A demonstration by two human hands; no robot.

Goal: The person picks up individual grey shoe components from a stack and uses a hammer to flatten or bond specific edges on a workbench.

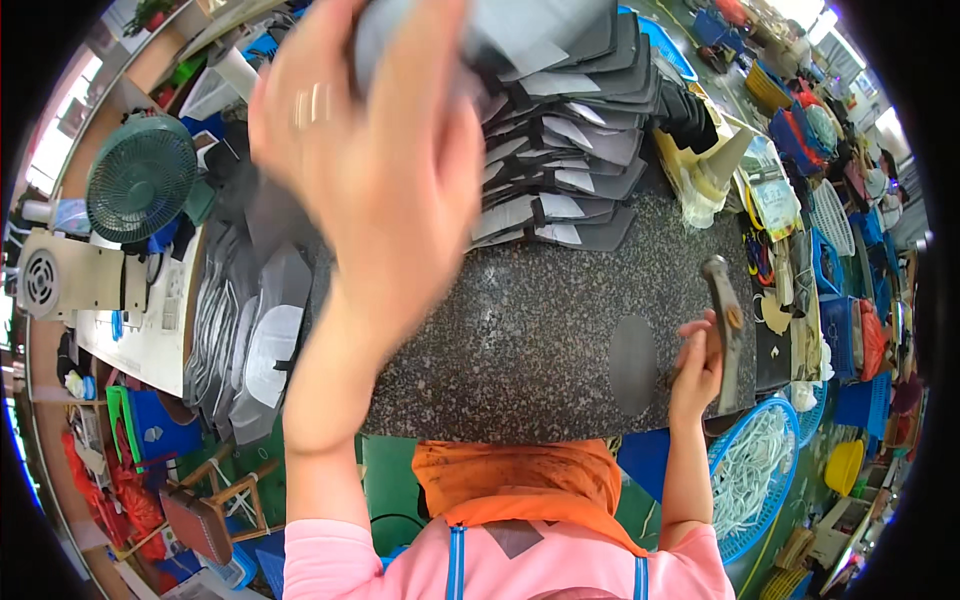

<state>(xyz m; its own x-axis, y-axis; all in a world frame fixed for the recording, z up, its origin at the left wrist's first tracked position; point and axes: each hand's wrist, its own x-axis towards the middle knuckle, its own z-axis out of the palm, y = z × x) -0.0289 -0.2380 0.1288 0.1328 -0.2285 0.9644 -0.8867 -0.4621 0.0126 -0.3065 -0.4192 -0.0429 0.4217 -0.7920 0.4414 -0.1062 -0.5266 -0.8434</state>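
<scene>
My left hand (375, 170), a ring on one finger, is raised high and close to the view, blurred by motion. Its fingers are spread beside the top of a tall stack of dark grey padded pieces (600, 150) with pale tabs; the fingertips run out of view. Whether the hand touches the topmost piece (510, 30) I cannot tell. At the right edge of the speckled stone slab (520, 340), my right hand (695, 375) is closed on a hammer (730, 350) with a worn metal head. A dark oval patch (632, 365) shows on the slab beside it.
More flat grey pieces (265, 340) lean in a row left of the slab. Beyond them stands a green fan (142, 180). A cone-shaped spool (720, 160) is at the slab's far right. A blue basket of pale strips (755, 480) sits near my right arm; a wooden stool (225, 505) is lower left.
</scene>
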